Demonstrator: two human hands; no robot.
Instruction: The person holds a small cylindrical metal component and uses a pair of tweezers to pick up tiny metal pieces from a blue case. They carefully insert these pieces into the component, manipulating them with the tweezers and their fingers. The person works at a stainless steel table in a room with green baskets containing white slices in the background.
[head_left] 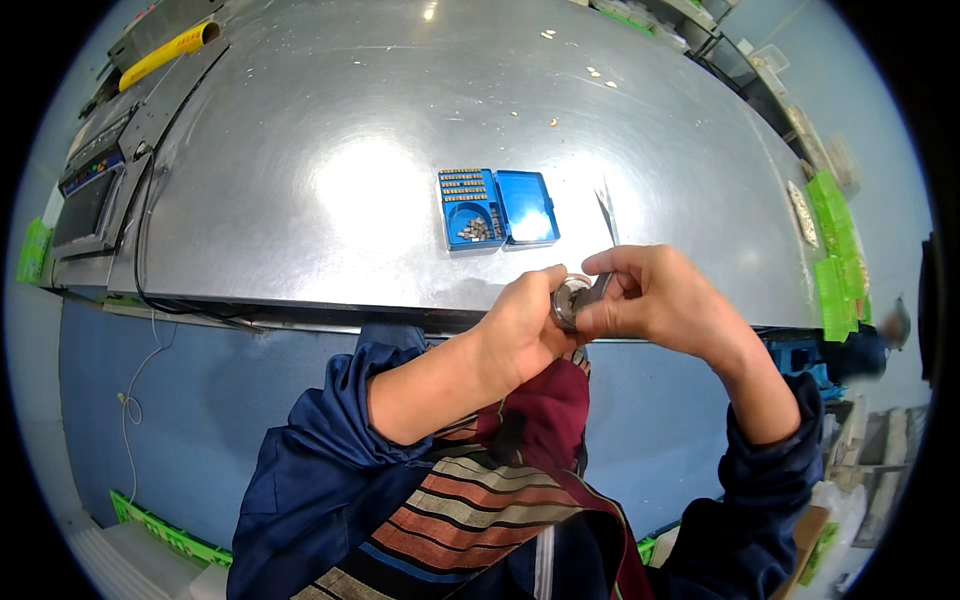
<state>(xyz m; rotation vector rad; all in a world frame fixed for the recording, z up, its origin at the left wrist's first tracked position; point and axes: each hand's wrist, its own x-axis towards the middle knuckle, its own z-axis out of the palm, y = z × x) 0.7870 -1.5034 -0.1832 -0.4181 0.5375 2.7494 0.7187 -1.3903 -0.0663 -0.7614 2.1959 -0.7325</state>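
Just off the table's front edge, my left hand (525,325) is closed around a small round thing with a shiny metal rim (562,306). Its inside looks brownish; its exact kind does not show. My right hand (655,300) bends over it from the right, pinching a small dark flat piece (597,290) against or close to its edge. Beyond my hands lies an open blue case (443,222) with rows of small metal pieces (463,184) and a round compartment of loose ones (476,230). Slim, pointed metal tweezers (606,208) rest right of its lid (525,205).
The steel table (300,240) reaches far ahead, with pale crumbs (595,72) scattered at the back. At the left stand a device with a dark panel (88,205), a black cable (147,220) and a yellow tube (170,55). Green plastic edging (838,260) lines the right.
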